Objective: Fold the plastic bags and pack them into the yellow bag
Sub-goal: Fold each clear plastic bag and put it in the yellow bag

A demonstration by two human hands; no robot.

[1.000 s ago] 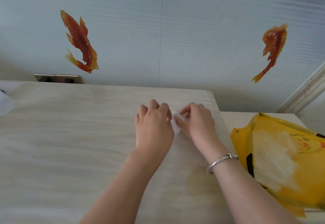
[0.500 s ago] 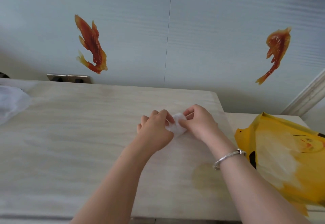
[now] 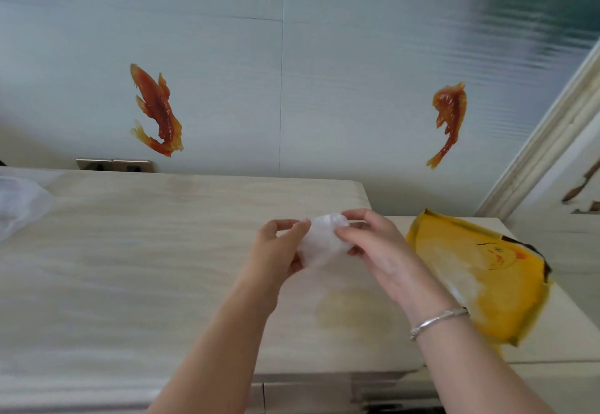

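Folded packet held between both hands above the pale wood-grain bench point(image 3: 130, 267). The left hand point(image 3: 276, 251) pinches the small, translucent white folded plastic bag point(image 3: 321, 244) at its nine-o'clock edge; the right hand point(image 3: 380, 251) clamps the three-o'clock side, thumb in front and forefinger over the top. The flat yellow plastic bag with a printed cartoon face point(image 3: 480, 270) lies on the bench at three o'clock from the packet, near but apart from it. To finish the step well, the packet should probably be kept squeezed so the slippery film cannot spring open, and one hand freed to lift the yellow bag's mouth, whose position cannot be told. A crumpled clear plastic bag point(image 3: 19, 202) waits at the far nine-o'clock edge.
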